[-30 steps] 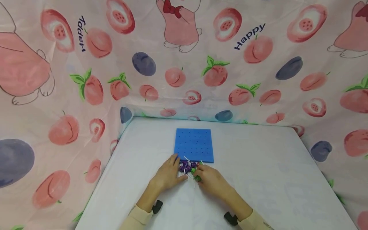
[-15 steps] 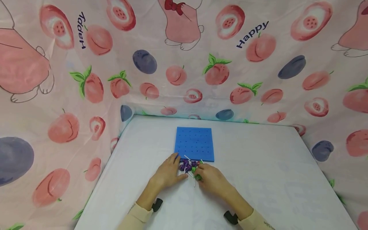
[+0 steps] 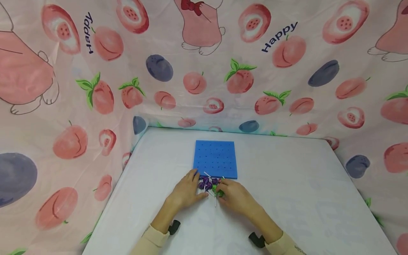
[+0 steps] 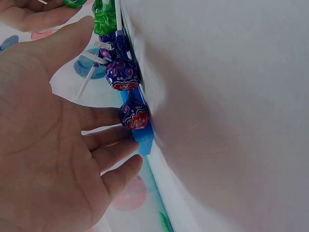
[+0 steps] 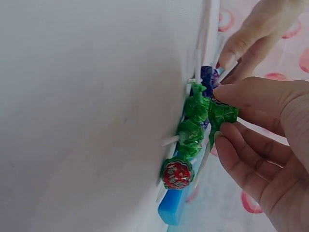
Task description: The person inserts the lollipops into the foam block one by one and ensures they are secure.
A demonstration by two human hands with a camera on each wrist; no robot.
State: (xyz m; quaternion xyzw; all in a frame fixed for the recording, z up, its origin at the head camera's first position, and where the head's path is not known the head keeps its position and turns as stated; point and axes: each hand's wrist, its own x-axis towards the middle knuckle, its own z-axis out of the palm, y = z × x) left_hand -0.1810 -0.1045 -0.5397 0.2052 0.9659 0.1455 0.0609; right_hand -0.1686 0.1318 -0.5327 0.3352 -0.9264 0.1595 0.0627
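The right hand (image 3: 237, 199) pinches a green lollipop (image 5: 224, 115) near the blue board (image 3: 215, 159).
Head view: purple lollipops (image 3: 205, 185) lie along the board's near edge, the left hand (image 3: 185, 191) beside its near-left corner. Left wrist view: that hand is spread, gripping nothing. Right wrist view: thumb and fingers pinch the green lollipop's wrapped part; it looks light and hard, its wrapper probably slick, so the stiff stick likely suits a firmer hold.
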